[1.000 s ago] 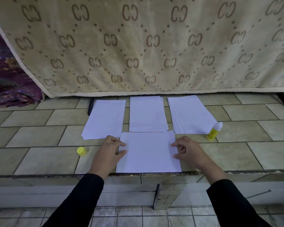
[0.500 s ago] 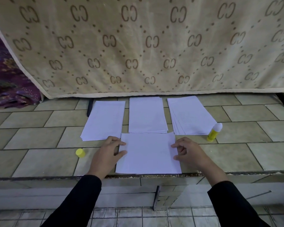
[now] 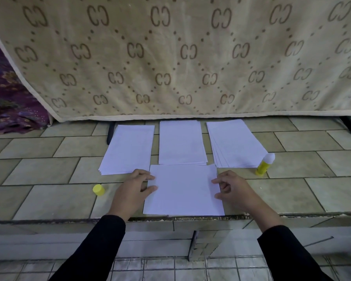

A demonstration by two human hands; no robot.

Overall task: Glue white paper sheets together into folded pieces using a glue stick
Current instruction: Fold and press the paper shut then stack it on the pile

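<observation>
Holding a single white sheet (image 3: pixel 183 191) by its two side edges, the person keeps it flat on the tiled bench (image 3: pixel 292 191), its near edge at the bench's front lip. The left hand (image 3: pixel 130 188) takes the sheet's left edge: the thumb lies on top of the paper and the curled fingers (image 3: pixel 142 174) reach the edge just above it. The right hand (image 3: pixel 234 188) takes the right edge the same way, with index fingertip and thumb on the paper and the other fingers curled in. Whether any finger goes under the paper cannot be told.

Just beyond the fingertips lie three piles of white paper side by side. The left pile (image 3: pixel 128 148) is past the left hand. The middle pile (image 3: pixel 181 141) is straight beyond the sheet, and their edges meet. The right pile (image 3: pixel 234 144), slightly fanned, is past the right hand.

A yellow glue stick (image 3: pixel 264 164) with a white top stands outward of the right fingers, beside that pile's near corner. A yellow cap (image 3: pixel 98 189) sits outward of the left fingers, apart from them. A beige patterned cloth (image 3: pixel 170 57) hangs behind.
</observation>
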